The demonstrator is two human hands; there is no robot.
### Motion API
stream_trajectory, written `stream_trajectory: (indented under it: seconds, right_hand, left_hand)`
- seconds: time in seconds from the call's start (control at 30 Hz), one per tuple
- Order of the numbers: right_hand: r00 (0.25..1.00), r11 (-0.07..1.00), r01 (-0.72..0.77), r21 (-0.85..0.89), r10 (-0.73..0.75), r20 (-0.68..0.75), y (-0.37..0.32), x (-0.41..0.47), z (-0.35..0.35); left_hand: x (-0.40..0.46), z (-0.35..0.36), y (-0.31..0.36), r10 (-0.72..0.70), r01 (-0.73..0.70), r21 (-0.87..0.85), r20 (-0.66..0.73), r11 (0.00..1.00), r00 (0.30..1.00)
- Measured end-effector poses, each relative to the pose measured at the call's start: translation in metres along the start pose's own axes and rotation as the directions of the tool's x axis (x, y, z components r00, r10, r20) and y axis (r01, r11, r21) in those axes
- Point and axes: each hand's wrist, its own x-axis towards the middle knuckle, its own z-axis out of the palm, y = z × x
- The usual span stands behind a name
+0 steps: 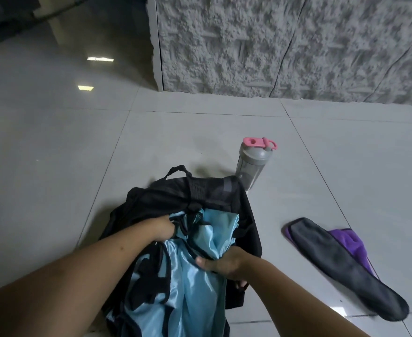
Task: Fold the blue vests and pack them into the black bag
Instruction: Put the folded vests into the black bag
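Vests (pixel 190 283): shiny satin, crumpled w/ black trim

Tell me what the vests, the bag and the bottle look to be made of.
Vests: thin satin-like synthetic, judging by the glossy sheen and soft folds, with black trim.
Bag: matte black woven fabric, probably nylon.
Bottle: translucent grey plastic, pink lid.

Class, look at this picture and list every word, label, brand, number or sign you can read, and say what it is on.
None can be read.
Blue vests: black shapes on the cloth, crumpled, not legible.
Black bag: grey panels, no text to make out.
Shaker bottle: no label visible.
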Motion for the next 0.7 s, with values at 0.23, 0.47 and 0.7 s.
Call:
stream_trajectory:
  seconds: [0.23, 0.47, 0.7]
  right_hand:
    - [0.997, 0.99, 0.021, 0.141, -0.011, -0.071, 0.07, -0.025, 0.02]
    - [0.995, 0.992, 0.041, 0.116, -0.029, -0.096, 0.114, -0.047, 0.026]
    - [0.997, 0.999, 0.034, 0.022, -0.032, -0.068, 0.116, -0.072, 0.015]
  left_hand:
    - [-0.036, 0.052, 0.024, 0.101, -0.103, 0.074, 0.023, 0.992, 0.995]
    - [-0.045, 0.078, 0.051, 0.099, -0.115, 0.2, 0.092, 0.973, 0.991]
    - [-0.04, 0.068, 0.078, 0.047, -0.109, 0.363, 0.175, 0.925, 0.983]
